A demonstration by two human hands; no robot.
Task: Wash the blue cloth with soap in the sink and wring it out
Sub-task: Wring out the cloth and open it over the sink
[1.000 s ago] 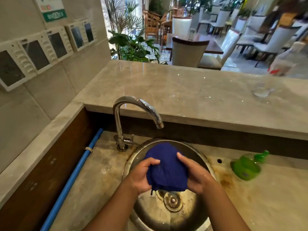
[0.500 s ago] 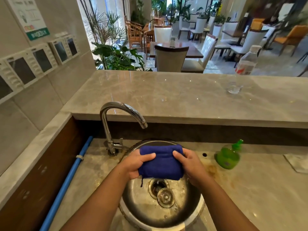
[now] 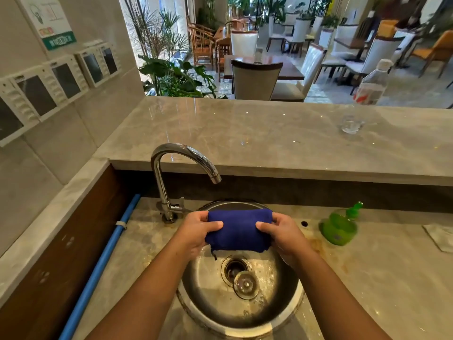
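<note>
gripping blue cloth [image 3: 239, 229], both thumbs up

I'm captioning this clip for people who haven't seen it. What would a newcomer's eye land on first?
First, the blue cloth, folded into a thick pad and gripped at its ends by the left hand and right hand above the round steel sink. Next, the curved chrome tap behind it to the left, with no water running, and the green soap bottle on the counter to the right.
</note>
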